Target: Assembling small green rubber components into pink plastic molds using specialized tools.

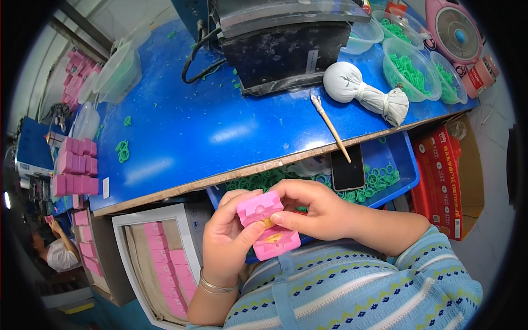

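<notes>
Close to my body, above the front of a blue tray (410, 170), I hold a pink two-part mould block (259, 206) in both hands. Its halves are parted like a hinge, with notched inner faces and something yellow between them. My left hand (226, 234) grips the block from the left, its thumb pressed on the inner side. From the right, my right hand (313, 208) closes on it, the thumb beside the yellow part. Green rubber rings (379, 179) fill the tray below, and a phone (347, 171) lies on its back part.
A blue table (203, 132) carries a black machine (286, 60), a white cloth-wrapped bundle (366, 91), a brush (331, 129) and tubs of green rings (410, 71). Pink blocks (77, 165) are stacked at left, more in a white-framed box (118, 242). Another person (59, 254) sits far left.
</notes>
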A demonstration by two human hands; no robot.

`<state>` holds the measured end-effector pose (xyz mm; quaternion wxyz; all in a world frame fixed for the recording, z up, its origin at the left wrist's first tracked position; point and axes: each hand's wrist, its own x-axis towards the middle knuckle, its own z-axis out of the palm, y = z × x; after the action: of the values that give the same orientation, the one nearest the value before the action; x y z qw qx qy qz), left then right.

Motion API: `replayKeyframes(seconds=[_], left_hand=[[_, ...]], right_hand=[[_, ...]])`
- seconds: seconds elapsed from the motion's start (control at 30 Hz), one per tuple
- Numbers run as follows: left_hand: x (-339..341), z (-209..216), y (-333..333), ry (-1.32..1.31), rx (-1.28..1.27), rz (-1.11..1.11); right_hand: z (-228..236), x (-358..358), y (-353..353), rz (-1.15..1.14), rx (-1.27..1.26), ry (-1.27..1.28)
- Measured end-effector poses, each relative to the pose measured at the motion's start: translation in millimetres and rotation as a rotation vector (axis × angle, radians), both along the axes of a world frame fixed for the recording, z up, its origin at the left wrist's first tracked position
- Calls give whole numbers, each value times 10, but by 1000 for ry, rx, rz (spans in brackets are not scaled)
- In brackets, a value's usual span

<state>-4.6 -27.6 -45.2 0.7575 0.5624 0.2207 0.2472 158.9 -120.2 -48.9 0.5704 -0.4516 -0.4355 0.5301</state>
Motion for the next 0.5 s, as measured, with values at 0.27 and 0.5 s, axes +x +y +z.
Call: replayKeyframes(seconds=[0.27, 0.5], left_hand=[[114, 65, -73, -107, -261, 11], [114, 27, -76, -265, -297, -12]], right_hand=[[16, -10, 10, -384, 128, -418], [117, -26, -10, -256, 188, -314]])
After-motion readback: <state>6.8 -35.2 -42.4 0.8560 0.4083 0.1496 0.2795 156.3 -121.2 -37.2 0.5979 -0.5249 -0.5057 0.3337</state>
